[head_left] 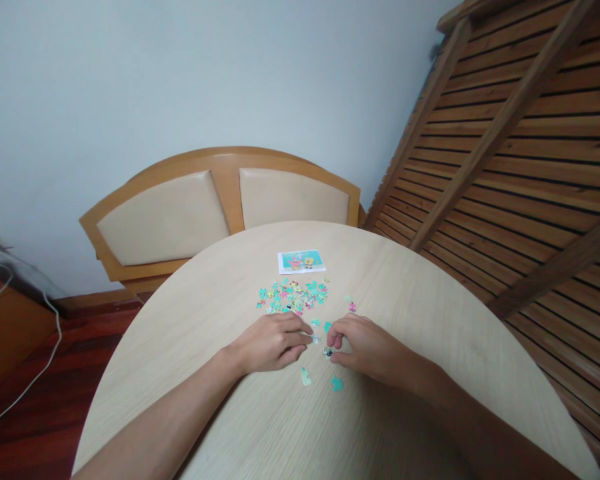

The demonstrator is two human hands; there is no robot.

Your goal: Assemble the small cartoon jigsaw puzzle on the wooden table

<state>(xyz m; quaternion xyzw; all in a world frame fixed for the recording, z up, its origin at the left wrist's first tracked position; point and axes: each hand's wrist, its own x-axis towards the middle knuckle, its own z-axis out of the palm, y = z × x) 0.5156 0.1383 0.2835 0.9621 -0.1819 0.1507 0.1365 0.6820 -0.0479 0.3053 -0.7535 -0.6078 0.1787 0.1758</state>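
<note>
My left hand (279, 341) lies low over the table, fingers stretched out and a little apart from the thumb. Its fingertips are at the edge of a pale patterned jigsaw puzzle piece (315, 339). Facing it, my right hand (363, 343) has curled fingers, with thumb and fingertips closed at a dark-and-white puzzle piece (327, 351). Close by are teal puzzle pieces (327, 327) and another teal one (337, 384) nearer to me. A pale green puzzle piece (306, 377) lies below my left thumb. The hands partly cover this area.
Beyond my hands spreads a pile of mixed puzzle pieces (293, 293). Behind it lies a picture sheet (303, 261) with cartoon figures. A pink piece (353, 307) sits to the right. The round wooden table (430, 333) stands before a padded headboard (234, 157) and slatted wood (510, 153).
</note>
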